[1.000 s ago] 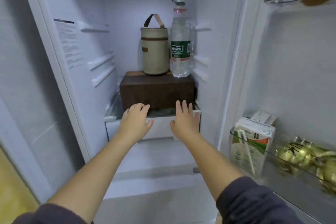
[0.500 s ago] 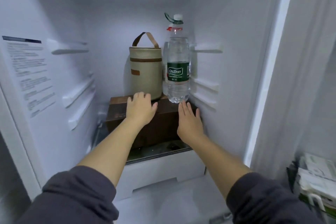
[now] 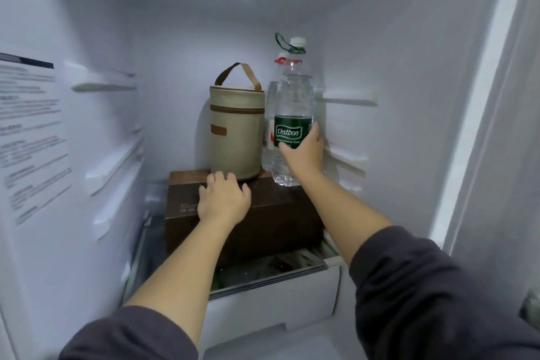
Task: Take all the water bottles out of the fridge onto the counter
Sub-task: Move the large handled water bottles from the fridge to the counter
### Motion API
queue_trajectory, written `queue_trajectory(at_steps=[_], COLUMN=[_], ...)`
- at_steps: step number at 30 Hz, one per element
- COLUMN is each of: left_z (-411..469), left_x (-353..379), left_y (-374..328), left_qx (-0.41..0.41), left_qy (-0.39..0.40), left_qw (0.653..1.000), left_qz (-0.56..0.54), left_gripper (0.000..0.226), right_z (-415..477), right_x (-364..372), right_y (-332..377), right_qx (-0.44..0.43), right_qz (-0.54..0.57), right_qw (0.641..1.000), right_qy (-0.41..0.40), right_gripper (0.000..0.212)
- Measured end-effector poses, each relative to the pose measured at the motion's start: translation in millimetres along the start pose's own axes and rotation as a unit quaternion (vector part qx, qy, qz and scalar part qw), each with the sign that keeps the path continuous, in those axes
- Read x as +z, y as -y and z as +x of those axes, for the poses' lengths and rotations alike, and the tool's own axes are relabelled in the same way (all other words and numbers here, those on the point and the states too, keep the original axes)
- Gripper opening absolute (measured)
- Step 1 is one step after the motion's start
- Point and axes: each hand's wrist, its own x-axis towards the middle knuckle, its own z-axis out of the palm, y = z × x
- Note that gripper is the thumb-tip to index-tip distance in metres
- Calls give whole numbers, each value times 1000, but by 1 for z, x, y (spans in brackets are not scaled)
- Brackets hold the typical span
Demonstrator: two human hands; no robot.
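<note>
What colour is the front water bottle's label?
Label on the water bottle: dark green, white lettering; head view.

Two water bottles (image 3: 293, 102) (image 3: 268, 114), one beige bag (image 3: 236, 126), one brown box (image 3: 277, 213)

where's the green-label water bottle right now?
Head view, right of centre in the fridge: the green-label bottle stands on the brown box, right of the beige bag, a second bottle close behind it; the right hand grips its lower half.
</note>
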Motion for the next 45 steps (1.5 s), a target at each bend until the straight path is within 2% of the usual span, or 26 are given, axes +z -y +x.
queue_trajectory(at_steps=[5,7,12,25,28,30,33,36,42,45], left_z=[1,1,2,-2,-3,-4,0,7,17,19], left_x=[2,2,3,-5,-8,-11,-10,-2,13,15], left_y=[0,0,0,0,0,-6,-26,-46,-54,-52], left_qx=[6,8,13,24,56,86,129,120,113,107], left_qy=[-12,-16,-20,-14,-25,-9,98,164,142,148], left_qw=[1000,1000,1000,1000,995,983,955,909,911,908], left_qz=[0,0,1,-10,-79,-160,-249,-365,-371,-377], left_gripper=[45,45,45,42,44,57,88,97,93,93], right_z=[31,35,29,-9,-11,-12,-12,-11,-1,18], right_x=[13,15,7,-34,-37,-37,-37,-38,-46,-55], right_y=[15,13,16,22,23,22,23,23,30,56], right_qx=[64,85,77,29,19,17,15,17,34,54], right_qz=[38,42,20,33,40,42,38,36,55,68], right_qw=[997,995,997,999,998,998,998,998,994,991], right_qy=[6,5,-7,25,39,43,47,48,88,100], right_gripper=[118,115,90,86,85,87,88,87,91,96])
